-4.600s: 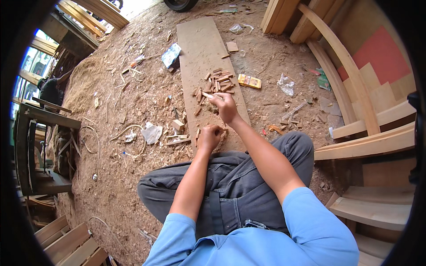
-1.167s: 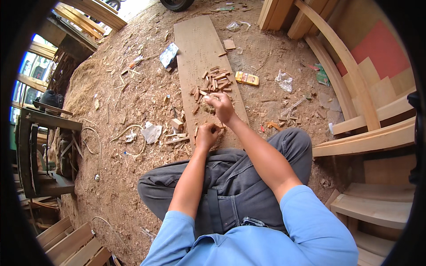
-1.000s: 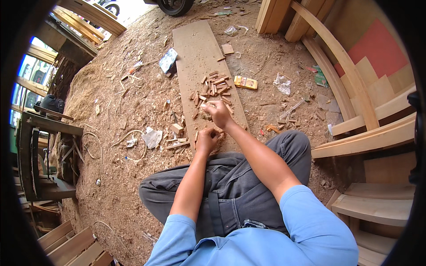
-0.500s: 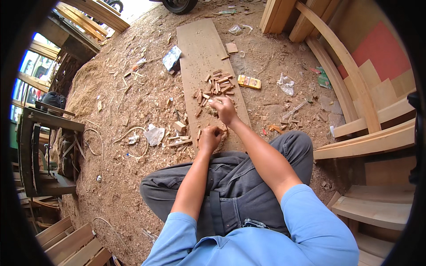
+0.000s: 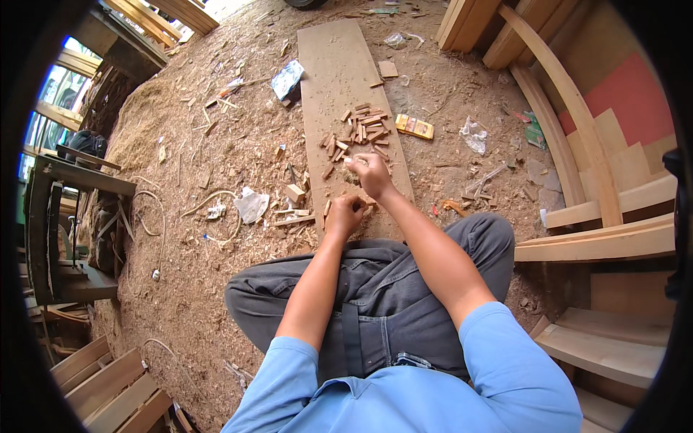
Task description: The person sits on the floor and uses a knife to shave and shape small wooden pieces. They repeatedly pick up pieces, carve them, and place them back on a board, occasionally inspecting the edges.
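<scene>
I sit cross-legged before a long flat board (image 5: pixel 332 61). On it lies a loose pile of small brown wooden pieces (image 5: pixel 368 124). My right hand (image 5: pixel 372 176) is closed just on the near side of that pile, above the board; a pale tip shows at its fingers, but what it grips is hidden. Closer to my lap, my left hand (image 5: pixel 345 215) is pinched over the board, with the end of a small wooden piece (image 5: pixel 371 206) showing at its fingertips. Another light wooden piece (image 5: pixel 327 208) lies by the board's left edge, beside my left hand.
Shavings and scraps cover the ground. A yellow packet (image 5: pixel 414 126) lies right of the board; a blue-white packet (image 5: pixel 288 79) and a crumpled white bag (image 5: pixel 252 206) lie left. Wooden frames (image 5: pixel 588 242) stand at the right, a dark wooden stand (image 5: pixel 79 231) at the left.
The view has shifted slightly, so the board and pile sit a little further right. Both hands stay in nearly the same places over the board, still closed.
</scene>
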`<state>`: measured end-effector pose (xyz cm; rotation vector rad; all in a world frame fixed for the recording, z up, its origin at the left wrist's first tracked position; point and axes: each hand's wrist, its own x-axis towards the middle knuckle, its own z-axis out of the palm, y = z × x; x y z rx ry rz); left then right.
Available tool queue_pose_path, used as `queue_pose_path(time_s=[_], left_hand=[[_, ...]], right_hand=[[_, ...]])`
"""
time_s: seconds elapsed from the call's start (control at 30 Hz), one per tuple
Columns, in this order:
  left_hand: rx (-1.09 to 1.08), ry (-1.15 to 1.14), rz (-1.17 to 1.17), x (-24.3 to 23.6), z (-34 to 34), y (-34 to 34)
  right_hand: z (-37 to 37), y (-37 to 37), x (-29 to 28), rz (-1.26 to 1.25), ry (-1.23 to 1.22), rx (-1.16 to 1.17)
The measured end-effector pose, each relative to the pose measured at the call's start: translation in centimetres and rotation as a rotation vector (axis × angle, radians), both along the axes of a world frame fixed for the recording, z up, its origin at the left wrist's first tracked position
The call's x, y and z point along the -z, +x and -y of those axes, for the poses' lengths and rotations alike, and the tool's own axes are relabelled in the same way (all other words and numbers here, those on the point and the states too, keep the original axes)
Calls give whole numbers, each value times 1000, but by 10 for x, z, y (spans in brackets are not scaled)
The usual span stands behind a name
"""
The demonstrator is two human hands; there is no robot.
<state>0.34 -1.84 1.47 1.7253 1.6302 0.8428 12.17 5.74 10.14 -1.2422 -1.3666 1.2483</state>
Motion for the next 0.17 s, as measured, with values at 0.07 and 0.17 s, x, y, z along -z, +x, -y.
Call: queue_pose_path(time_s=[0.07, 0.17], left_hand=[[3, -6, -36, -6, -3, 0], [11, 50, -53, 1, -4, -1]], right_hand=[[-6, 7, -11, -90, 90, -81], [4, 10, -20, -217, 31, -138]])
